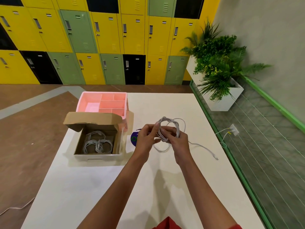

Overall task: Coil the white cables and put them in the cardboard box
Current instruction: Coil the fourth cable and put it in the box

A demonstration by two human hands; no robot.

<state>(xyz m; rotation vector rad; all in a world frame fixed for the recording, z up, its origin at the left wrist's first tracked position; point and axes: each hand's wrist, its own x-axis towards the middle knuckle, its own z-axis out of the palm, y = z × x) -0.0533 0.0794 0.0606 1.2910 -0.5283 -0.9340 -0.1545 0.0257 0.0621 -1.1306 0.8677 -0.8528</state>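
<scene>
Above the white table (102, 187) I hold a white cable (170, 123) wound into a loose coil. My right hand (178, 139) grips the coil's lower part. My left hand (147, 138) pinches the strands on the coil's left side. The cable's free end trails right across the table to a plug (215, 157). The open cardboard box (77, 146) sits at the left of the table, lid flap up, with coiled white cables (98, 143) lying inside.
A pink divided organiser tray (105, 101) stands behind the box. A round purple and green disc (134, 138) lies between box and hands. A green-framed glass partition (231, 156) runs along the table's right edge, with a planter (221, 68) beyond.
</scene>
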